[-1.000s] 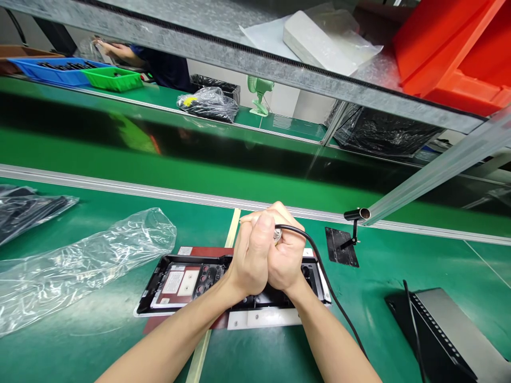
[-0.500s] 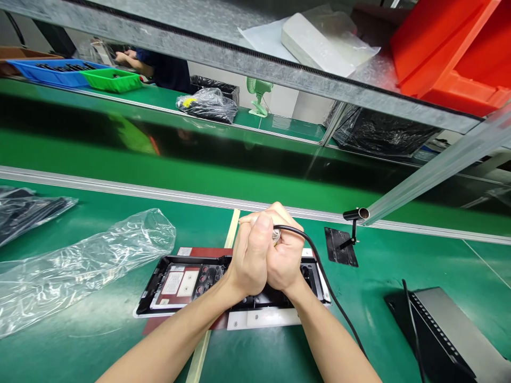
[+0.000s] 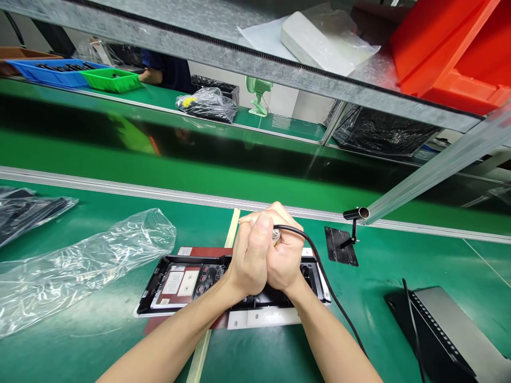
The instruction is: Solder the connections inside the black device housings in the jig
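Our left hand [image 3: 248, 258] and right hand [image 3: 285, 260] clench together around a mostly hidden corded tool [image 3: 276, 235], its black cable [image 3: 322, 266] curving off rightward; below them, long axis left to right, the black housing [image 3: 261, 300] lies on the counter [image 3: 259, 351], extending farther left.

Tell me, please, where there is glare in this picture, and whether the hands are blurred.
Head view: white glints streak the clear plastic bag, and a pale sheen lies on the green tabletop; head view: the left hand and right hand look reasonably sharp.
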Action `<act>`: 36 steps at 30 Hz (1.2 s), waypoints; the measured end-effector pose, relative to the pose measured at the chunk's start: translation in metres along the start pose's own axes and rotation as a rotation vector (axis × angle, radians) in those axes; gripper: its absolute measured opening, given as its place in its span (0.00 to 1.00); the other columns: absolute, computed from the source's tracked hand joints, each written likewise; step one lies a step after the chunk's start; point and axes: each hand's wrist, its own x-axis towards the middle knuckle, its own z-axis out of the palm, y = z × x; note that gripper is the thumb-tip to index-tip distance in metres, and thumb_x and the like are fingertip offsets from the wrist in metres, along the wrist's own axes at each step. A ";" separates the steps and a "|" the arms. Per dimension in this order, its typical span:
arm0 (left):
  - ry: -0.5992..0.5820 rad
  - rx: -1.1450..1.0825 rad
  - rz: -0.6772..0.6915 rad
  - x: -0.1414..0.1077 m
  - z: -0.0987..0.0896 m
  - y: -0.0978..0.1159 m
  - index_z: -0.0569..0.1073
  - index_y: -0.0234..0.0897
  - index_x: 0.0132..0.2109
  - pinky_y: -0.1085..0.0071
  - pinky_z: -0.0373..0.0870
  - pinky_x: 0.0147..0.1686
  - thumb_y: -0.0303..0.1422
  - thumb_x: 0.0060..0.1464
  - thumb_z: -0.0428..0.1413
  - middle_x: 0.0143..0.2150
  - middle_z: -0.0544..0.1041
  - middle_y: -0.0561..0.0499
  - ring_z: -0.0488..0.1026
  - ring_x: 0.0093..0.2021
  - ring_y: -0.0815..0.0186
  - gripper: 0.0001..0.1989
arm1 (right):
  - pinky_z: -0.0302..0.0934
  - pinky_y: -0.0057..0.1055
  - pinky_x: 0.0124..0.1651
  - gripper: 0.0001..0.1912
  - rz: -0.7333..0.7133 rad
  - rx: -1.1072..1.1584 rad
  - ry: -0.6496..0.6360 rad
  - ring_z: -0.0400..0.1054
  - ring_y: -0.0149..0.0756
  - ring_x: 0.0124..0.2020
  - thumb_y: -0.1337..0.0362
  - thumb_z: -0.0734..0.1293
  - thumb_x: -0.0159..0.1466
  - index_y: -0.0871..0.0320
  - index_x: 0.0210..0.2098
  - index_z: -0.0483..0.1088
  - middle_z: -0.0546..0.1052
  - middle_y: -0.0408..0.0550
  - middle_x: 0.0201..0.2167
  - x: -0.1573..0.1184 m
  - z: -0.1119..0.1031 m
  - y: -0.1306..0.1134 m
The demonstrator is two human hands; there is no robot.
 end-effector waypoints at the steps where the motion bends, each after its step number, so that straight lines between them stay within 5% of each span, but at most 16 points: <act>1: 0.009 0.001 -0.004 0.000 0.000 -0.001 0.78 0.38 0.35 0.61 0.73 0.43 0.52 0.70 0.40 0.37 0.78 0.44 0.76 0.38 0.58 0.30 | 0.63 0.32 0.35 0.05 0.001 -0.003 -0.001 0.71 0.35 0.34 0.66 0.67 0.66 0.55 0.39 0.77 0.76 0.46 0.33 0.000 0.000 0.000; 16: 0.014 0.000 0.002 0.001 -0.001 0.000 0.74 0.38 0.29 0.62 0.71 0.38 0.52 0.70 0.41 0.30 0.75 0.47 0.73 0.33 0.61 0.30 | 0.62 0.32 0.37 0.06 0.000 0.018 -0.004 0.71 0.34 0.34 0.67 0.67 0.66 0.55 0.40 0.77 0.74 0.46 0.34 0.000 0.000 0.001; 36: 0.041 -0.009 -0.022 -0.002 -0.001 -0.002 0.75 0.37 0.34 0.60 0.71 0.40 0.53 0.69 0.42 0.34 0.76 0.46 0.75 0.38 0.58 0.29 | 0.64 0.34 0.36 0.06 0.004 -0.007 -0.006 0.70 0.35 0.34 0.64 0.67 0.66 0.56 0.36 0.77 0.76 0.47 0.33 -0.001 0.000 0.001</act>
